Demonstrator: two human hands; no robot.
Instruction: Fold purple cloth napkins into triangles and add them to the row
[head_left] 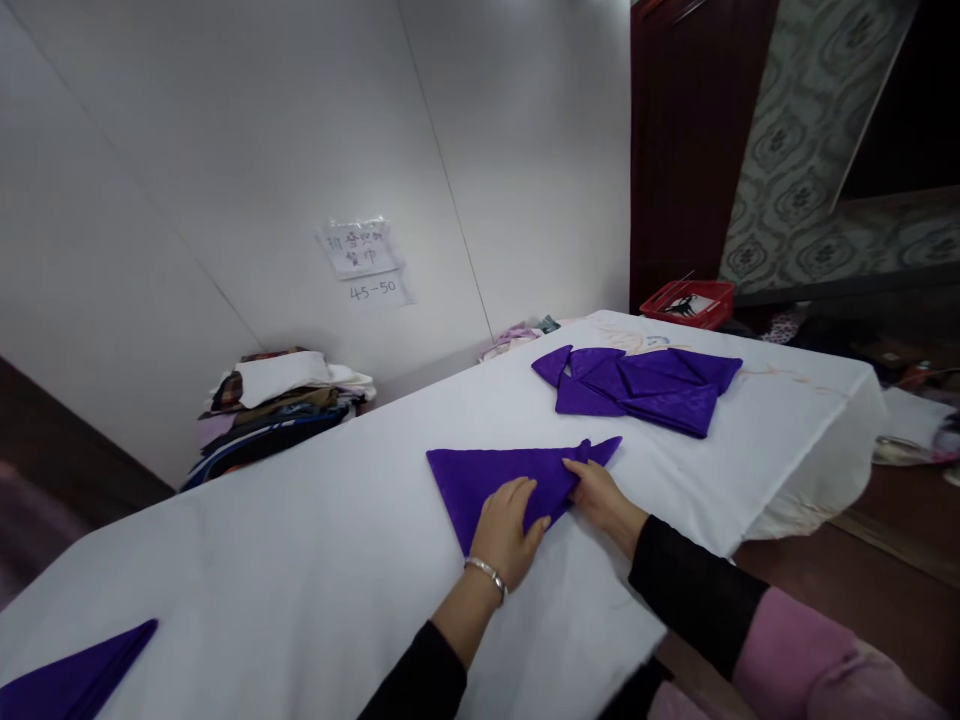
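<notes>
A purple napkin (pixel 501 470) folded into a triangle lies on the white table (pixel 322 540) in front of me. My left hand (pixel 505 528), with a silver bracelet on the wrist, lies flat on the napkin's near part with the fingers spread. My right hand (pixel 600 497) pinches the napkin's right edge near its pointed tip. Farther back on the table lies a stack of folded purple napkins (pixel 641 385).
Another purple napkin (pixel 71 680) pokes in at the bottom left corner. A heap of folded cloths (pixel 277 405) sits by the white wall, with paper notes (pixel 362 260) taped above it. A red basket (pixel 688 302) stands behind the table's far end.
</notes>
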